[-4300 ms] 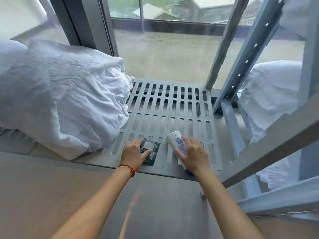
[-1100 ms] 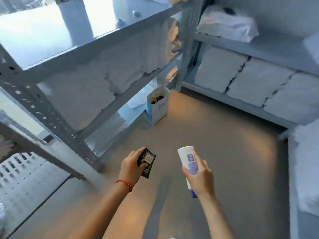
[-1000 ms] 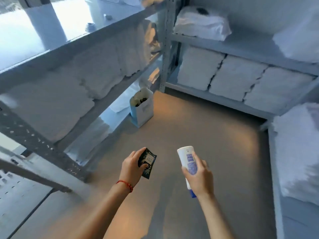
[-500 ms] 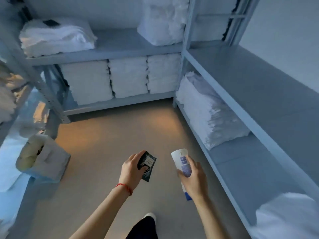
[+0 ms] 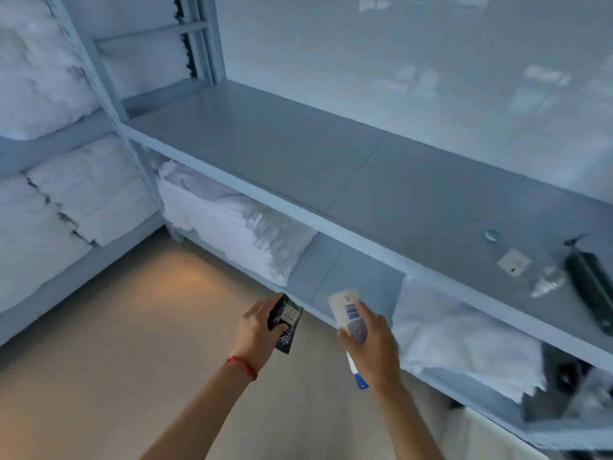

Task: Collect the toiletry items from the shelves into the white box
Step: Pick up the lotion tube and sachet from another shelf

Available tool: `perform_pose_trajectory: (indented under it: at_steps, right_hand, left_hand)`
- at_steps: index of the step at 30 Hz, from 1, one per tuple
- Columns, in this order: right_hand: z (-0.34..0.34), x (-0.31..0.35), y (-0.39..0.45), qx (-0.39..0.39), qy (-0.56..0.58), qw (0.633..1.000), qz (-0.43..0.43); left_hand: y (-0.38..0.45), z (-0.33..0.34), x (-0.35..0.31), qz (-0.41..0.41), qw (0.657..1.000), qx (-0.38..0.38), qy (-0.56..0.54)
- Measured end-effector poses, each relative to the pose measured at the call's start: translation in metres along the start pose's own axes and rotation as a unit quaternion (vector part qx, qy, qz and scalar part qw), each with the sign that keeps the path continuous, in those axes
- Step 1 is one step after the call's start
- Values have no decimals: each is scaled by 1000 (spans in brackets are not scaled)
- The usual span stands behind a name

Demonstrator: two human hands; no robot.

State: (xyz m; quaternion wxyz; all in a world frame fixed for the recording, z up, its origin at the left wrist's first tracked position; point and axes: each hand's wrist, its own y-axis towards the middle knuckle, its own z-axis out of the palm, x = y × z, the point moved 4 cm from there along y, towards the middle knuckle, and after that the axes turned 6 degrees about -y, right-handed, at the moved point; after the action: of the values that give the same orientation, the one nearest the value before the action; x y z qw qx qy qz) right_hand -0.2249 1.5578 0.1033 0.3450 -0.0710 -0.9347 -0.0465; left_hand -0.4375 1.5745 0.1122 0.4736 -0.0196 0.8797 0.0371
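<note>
Our left hand (image 5: 257,330) pinches a dark sachet (image 5: 286,323) between thumb and fingers, and our right hand (image 5: 371,343) is wrapped round a white tube (image 5: 348,313), cap end down, its long axis running upward and slightly left from the palm. Both hands sit level in front of us over the floor (image 5: 116,343), well short of the grey shelf (image 5: 331,167). Further toiletry items lie to the right on that shelf: a small flat packet (image 5: 514,262), a clear wrapper (image 5: 547,283) and a dark bottle (image 5: 593,287), blurred and, we judge, lying on its side. The right hand is nearer them, though both are occupied. The white box is not in view
</note>
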Motion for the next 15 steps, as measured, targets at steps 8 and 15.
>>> perform_pose_trajectory:
  at_steps: [8, 15]
  right_hand:
    - [-60, -83, 51, -48, -7, 995, 84]
    - [-128, -149, 115, -73, -31, 992, 98]
  left_hand:
    - [65, 109, -60, 39, 995, 95, -7]
    - [121, 204, -128, 61, 992, 106, -35]
